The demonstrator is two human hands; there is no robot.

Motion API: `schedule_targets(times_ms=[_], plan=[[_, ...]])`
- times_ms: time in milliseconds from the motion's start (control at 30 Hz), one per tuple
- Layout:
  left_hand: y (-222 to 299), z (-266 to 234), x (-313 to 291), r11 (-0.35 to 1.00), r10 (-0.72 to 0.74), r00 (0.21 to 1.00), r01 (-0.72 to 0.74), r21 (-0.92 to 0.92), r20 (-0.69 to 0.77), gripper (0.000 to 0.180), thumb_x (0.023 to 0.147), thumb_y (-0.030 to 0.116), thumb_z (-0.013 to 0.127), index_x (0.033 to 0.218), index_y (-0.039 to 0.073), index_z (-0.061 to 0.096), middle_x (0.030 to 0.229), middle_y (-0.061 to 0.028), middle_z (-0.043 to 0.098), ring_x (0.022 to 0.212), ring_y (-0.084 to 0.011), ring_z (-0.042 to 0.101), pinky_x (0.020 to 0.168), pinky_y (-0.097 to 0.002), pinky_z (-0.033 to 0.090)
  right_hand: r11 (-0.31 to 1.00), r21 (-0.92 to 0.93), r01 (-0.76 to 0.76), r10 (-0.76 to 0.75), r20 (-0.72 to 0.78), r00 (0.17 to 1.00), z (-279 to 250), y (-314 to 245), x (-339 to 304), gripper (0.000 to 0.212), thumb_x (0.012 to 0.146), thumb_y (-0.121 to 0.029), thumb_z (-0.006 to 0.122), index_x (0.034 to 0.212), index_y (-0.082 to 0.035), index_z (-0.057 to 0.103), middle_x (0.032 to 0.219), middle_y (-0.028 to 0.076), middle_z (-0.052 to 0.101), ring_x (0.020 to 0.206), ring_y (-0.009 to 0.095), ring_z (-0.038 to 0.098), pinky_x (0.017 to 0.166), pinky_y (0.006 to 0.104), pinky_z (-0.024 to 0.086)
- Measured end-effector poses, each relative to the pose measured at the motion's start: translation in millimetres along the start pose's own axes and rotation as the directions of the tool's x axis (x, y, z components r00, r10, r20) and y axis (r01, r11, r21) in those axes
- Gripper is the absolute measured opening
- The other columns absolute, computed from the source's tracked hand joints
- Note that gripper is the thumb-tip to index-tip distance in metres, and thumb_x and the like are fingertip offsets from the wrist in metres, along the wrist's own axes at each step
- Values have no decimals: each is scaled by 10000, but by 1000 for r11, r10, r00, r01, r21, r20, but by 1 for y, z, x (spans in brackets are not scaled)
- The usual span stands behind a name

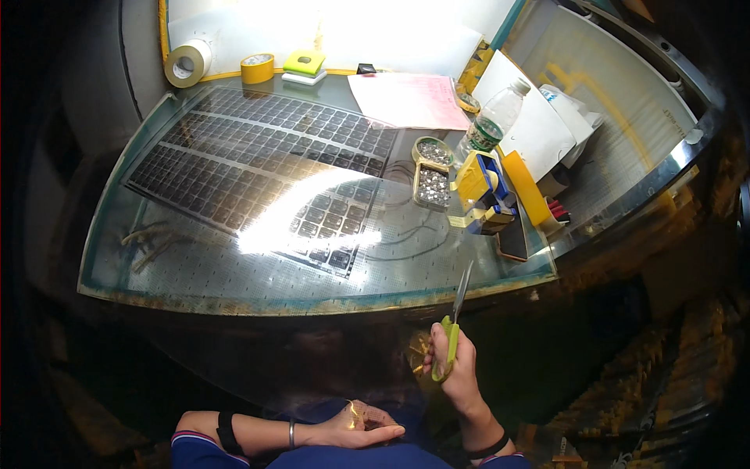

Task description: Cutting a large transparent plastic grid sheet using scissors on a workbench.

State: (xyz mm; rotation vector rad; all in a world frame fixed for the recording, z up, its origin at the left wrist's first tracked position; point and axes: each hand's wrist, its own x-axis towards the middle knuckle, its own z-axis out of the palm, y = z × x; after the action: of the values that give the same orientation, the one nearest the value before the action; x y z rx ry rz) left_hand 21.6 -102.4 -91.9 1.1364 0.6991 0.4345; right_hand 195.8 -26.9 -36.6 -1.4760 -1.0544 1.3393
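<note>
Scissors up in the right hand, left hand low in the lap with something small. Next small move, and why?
Probably bring the left hand up toward the scissors. The right hand holds them by the green handles below the table edge, blades pointing up toward it, with nothing visible between the blades. The left hand rests palm-up in the lap, a small shiny bit on it, well apart.

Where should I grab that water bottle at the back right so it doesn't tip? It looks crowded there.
Hedged: grip the water bottle around its middle, coming from the near left. It stands upright, white sheets lie behind it and the tape dispenser sits just in front.
</note>
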Motion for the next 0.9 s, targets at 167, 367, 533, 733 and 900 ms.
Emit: schedule_targets(times_ms=[167, 367, 533, 733, 900], plan=[[-2, 0, -1, 994, 8, 1000, -8, 107, -2, 218, 829, 232, 629, 862, 21, 673, 758, -52, 667, 678, -68, 584, 626, -222, 474, 999, 28, 39, -38, -53, 998, -1, 1, 7, 275, 893, -301, 504, 815, -39, 478, 665, 13, 462, 529, 73, 474, 473, 211, 425], [-5, -1, 0, 995, 4, 1000, -7, 104, 27, 235, 832, 249, 623, 849, 20, 672, 765, -53, 668, 701, -74, 591, 641, -223, 479, 999, 30, 18, -15, -67, 998, -3, -3, 7, 284, 891, -311, 512, 800, -44, 480, 649, 6, 458, 517, 65, 468, 460, 205, 422], [-12, -4, 3, 992, 39, 999, -43, 115, 36, 251, 838, 264, 614, 856, 20, 674, 778, -58, 669, 725, -73, 588, 650, -234, 479, 1000, 8, 21, -20, -79, 997, -9, -1, 9, 291, 882, -321, 534, 794, -47, 498, 634, -11, 458, 534, 55, 479, 471, 201, 429], [-10, -5, 2, 986, -73, 995, 61, 154, 72, 316, 835, 302, 607, 890, -3, 664, 791, -56, 661, 753, -82, 576, 691, -232, 468, 991, 37, 130, -125, -125, 984, -12, -3, 19, 301, 879, -327, 538, 777, -47, 496, 638, -9, 459, 535, 56, 479, 473, 202, 429], [-9, -6, 2, 989, -72, 993, 59, 135, 91, 333, 835, 307, 606, 901, -15, 661, 807, -63, 660, 763, -85, 574, 703, -234, 467, 996, 53, 70, -63, -123, 990, -14, -9, 15, 303, 880, -327, 537, 773, -47, 495, 629, -11, 455, 519, 55, 470, 459, 198, 421]])
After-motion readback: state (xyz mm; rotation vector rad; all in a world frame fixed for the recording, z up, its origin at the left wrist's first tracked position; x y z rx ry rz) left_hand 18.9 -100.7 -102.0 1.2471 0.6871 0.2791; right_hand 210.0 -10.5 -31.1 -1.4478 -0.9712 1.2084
